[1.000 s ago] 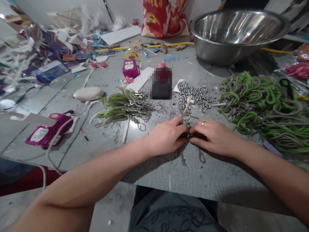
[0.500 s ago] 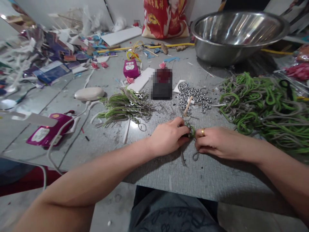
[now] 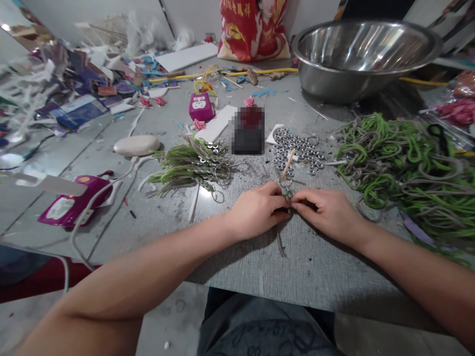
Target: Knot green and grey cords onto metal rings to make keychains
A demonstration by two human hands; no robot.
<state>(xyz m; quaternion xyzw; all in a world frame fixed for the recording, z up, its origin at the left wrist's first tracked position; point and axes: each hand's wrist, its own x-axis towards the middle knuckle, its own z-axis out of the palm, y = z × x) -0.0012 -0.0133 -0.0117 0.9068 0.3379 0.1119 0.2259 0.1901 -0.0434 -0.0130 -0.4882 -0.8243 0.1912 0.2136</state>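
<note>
My left hand [image 3: 260, 210] rests on the table with its fingers closed around a short green and grey knotted cord [image 3: 287, 192]. My right hand [image 3: 324, 210] meets it from the right, thumb and forefinger pinched at the same cord. Most of that piece is hidden by my fingers. A grey cord end [image 3: 281, 244] trails below my left hand. Just beyond lie a wooden stick [image 3: 288, 164] and a heap of small silver metal rings, perhaps nuts [image 3: 297, 148]. To the left is a bundle of green and grey cords [image 3: 181, 165] with metal pieces on them.
A large tangle of green and grey cords [image 3: 408, 173] lies at the right. Behind it stands a steel basin [image 3: 334, 84], with a red bag [image 3: 252, 34] to its left. Purple power sockets [image 3: 69, 202], a white oval case [image 3: 136, 145], cables and scraps cover the left side.
My right hand has moved slightly left and turned, its fingertips now close against my left fingers. The small grey loop that hung below it no longer shows. My left hand has barely moved.
</note>
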